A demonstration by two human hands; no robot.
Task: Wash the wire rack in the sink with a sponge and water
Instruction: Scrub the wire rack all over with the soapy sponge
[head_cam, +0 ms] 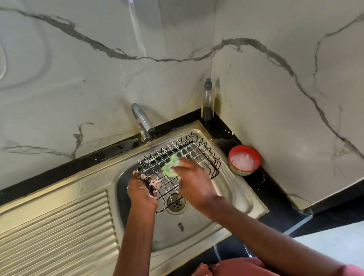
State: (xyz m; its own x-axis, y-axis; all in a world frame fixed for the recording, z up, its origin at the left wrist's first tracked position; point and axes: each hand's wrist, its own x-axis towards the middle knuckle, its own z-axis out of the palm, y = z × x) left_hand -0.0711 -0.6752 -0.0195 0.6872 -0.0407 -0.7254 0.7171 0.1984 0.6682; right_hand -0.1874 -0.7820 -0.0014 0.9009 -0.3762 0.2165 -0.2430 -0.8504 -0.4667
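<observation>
The rack (185, 157) sits tilted in the sink (207, 224), its far edge propped up toward the back rim and its near corner down by the drain (176, 203). It is a dark wire grid with a row of upright prongs along the far side, and patches of white foam cling to the wires.

The left hand (142, 191) grips the rack's near-left edge, fingers hooked through the grid and flecked with suds. The right hand (193, 181) presses a green sponge (170, 165) onto the top of the grid, the fingers closed over it so that only its left part shows. Both arms reach in from the lower edge, over the front of the sink.

The tap (142, 121) stands at the back rim, its spout just beyond the rack's far-left corner; I cannot tell if water is running. A ribbed drainboard (52, 235) stretches off to the left of the basin.

On the black table (268, 185), just right of the sink, stands a red tub (244, 159) filled with white foam. In the far corner, against the marbled wall (60, 82), stands a clear bottle (208, 100) with a grey cap.
</observation>
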